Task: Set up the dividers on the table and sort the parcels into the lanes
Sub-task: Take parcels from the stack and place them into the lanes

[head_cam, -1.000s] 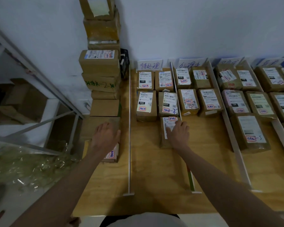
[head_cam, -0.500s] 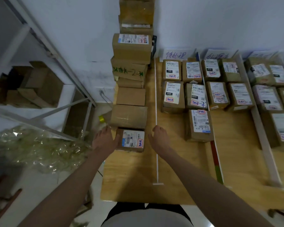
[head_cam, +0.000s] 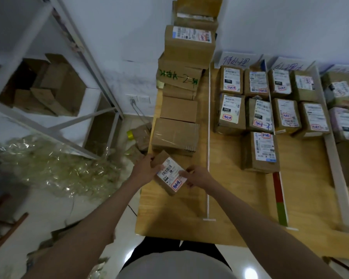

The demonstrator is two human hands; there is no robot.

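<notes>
A wooden table (head_cam: 240, 198) carries white dividers (head_cam: 208, 137) and labelled parcels. At its left edge rises a stack of boxes (head_cam: 181, 93), one marked "K-2" in green. Near the stack, at the table's left front, both hands grip a small parcel (head_cam: 170, 174), tilted: left hand (head_cam: 144, 170), right hand (head_cam: 197, 176). Its red-bordered sticker is unreadable.

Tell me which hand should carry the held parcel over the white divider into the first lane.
Right, probably. Both hands grip the parcel, but the right hand is on the side nearest the divider and the lane beyond it; the left hand would have to cross over.
</notes>
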